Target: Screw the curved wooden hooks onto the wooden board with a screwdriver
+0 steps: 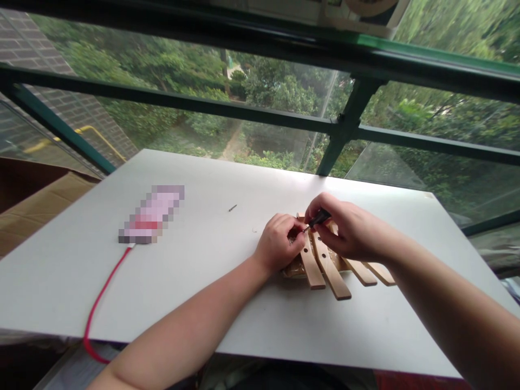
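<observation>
Screwdriver (320, 217) in R hand (345, 227), tip nr L hand (278, 242)

White table (203, 254) with slatted wooden piece (313, 268), screw (232, 208), red cable (101, 295), blurred pink device (158, 206)

Well left of the left hand (280, 244) lies a flat pinkish rectangular object (158, 208) (blurred into blocks) with a red cable (86, 335); farther left, a brown cardboard box (44, 211). Beyond the hand: dark-green metal window bars (347, 123), leafy trees (280, 92).
</observation>
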`<state>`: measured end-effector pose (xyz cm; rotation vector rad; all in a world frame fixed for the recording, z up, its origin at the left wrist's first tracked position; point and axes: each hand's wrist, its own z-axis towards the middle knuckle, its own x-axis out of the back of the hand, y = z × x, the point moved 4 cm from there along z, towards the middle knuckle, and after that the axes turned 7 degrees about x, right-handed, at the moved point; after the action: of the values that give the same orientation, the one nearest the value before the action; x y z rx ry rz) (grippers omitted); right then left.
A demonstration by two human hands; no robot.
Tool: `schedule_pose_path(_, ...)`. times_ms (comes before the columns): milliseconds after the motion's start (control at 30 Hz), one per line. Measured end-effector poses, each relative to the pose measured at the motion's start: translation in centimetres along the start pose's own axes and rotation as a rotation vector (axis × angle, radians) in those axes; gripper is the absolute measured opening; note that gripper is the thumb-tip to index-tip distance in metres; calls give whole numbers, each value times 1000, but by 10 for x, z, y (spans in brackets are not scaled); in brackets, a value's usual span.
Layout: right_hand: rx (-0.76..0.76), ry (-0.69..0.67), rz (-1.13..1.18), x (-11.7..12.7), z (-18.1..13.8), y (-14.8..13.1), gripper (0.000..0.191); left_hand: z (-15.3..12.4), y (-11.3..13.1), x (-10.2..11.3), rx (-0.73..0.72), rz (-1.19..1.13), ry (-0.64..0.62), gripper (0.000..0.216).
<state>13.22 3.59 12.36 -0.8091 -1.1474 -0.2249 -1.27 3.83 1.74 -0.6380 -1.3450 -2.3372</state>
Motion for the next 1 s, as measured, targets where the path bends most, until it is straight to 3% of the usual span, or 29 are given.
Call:
schedule_pose_path(500, -80, -2, -70, 3, 14, 2, 14, -3, 2, -1, -45, 57, 22, 5)
schedule_pose_path(800, -110, 149, -213, 1, 12, 3, 26, -3, 2, -1, -23, 47, 4, 12)
schedule_pose_path(1000, -151, 174, -225, -2, 12, 2, 27, -5, 2, 0, -13, 73, -3, 23)
